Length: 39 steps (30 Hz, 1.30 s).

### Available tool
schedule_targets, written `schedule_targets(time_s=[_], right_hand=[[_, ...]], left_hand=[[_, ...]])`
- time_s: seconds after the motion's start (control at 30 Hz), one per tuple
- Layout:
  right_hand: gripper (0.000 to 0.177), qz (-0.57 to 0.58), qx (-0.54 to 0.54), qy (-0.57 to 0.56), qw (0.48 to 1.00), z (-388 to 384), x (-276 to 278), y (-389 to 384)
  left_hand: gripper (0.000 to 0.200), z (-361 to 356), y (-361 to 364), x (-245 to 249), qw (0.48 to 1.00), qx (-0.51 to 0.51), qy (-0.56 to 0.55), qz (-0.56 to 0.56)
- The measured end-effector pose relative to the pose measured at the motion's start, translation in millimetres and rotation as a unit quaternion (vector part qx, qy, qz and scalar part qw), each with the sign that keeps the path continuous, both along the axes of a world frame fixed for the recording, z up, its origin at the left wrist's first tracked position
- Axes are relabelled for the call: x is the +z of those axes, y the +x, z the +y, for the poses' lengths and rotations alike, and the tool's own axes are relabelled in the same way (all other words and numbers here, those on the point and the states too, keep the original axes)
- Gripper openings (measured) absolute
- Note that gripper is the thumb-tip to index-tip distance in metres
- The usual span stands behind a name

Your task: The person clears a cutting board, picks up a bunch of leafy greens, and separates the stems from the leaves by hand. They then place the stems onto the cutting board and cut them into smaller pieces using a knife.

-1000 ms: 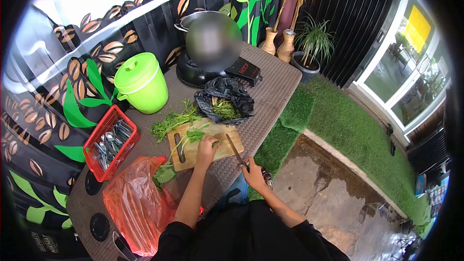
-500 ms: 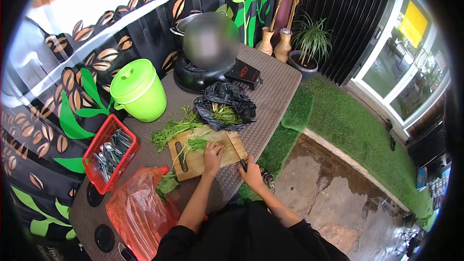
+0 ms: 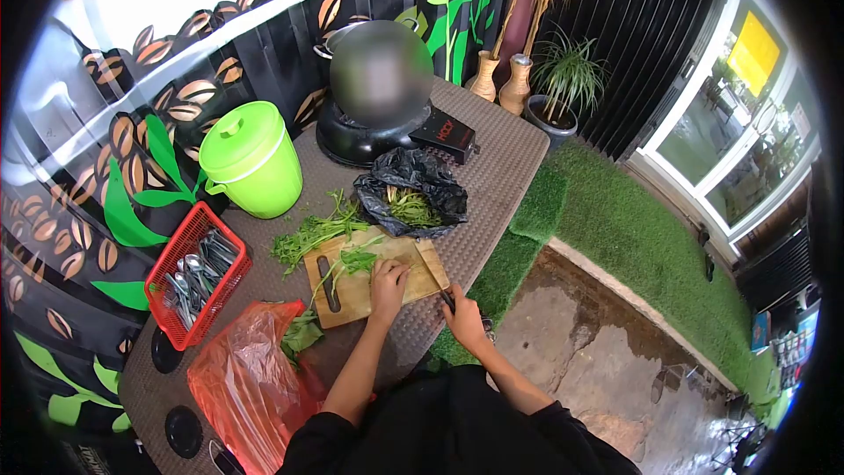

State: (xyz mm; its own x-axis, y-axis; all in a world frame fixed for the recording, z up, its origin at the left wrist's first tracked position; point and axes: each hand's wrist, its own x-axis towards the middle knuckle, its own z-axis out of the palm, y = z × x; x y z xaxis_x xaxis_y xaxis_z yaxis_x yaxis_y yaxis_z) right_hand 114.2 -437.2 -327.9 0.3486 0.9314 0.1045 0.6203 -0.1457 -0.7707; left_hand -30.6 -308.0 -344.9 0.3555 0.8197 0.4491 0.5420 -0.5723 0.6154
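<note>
On the wooden cutting board lies my left hand, its fingers curled together at the ends of some leafy green stems. What its fingertips press is too small to make out. My right hand is closed around the dark handle of a knife at the board's right edge; the blade rests over the board's right end. More greens spread past the board's upper left corner. Just beyond the board, an open black plastic bag holds cut greens and stalks.
A lidded green bucket, a red basket of cutlery and a red plastic bag stand along the table's left side. A black stove with a blurred pot is at the back. Two black discs lie near the left edge.
My right hand has shifted slightly right and up with the knife. My left hand stays at almost the same place on the board.
</note>
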Motion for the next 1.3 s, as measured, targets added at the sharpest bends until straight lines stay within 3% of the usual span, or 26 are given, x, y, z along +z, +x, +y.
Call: schedule_targets(time_s=[0.2,0.3,0.37,0.4,0.47,0.87,1.0,1.3], right_hand=[[0.024,0.012,0.002,0.030,0.999,2,-2,2],[0.024,-0.028,-0.018,-0.011,0.999,4,-2,3],[0.030,-0.142,0.000,-0.064,0.988,8,7,3],[0.030,-0.140,-0.005,-0.064,0.988,11,13,4],[0.033,-0.178,0.021,-0.138,0.974,19,23,4],[0.030,-0.277,0.050,-0.166,0.945,19,21,-19],[0.026,-0.234,0.015,-0.179,0.956,36,-7,-29],[0.028,-0.188,0.047,-0.206,0.959,35,18,-28]], left_hand=[[0.011,4,5,3,1.000,-0.005,0.012,-0.016],[0.010,10,12,6,1.000,-0.020,0.010,-0.015],[0.010,15,17,5,0.999,-0.034,0.006,-0.021],[0.010,15,18,1,0.999,-0.039,0.006,-0.020],[0.010,14,17,-5,0.997,-0.028,-0.005,-0.067],[0.014,7,12,2,0.999,-0.044,0.008,-0.017],[0.016,9,13,-4,0.999,-0.044,0.008,-0.017],[0.015,10,13,-7,0.999,-0.039,-0.005,-0.026]])
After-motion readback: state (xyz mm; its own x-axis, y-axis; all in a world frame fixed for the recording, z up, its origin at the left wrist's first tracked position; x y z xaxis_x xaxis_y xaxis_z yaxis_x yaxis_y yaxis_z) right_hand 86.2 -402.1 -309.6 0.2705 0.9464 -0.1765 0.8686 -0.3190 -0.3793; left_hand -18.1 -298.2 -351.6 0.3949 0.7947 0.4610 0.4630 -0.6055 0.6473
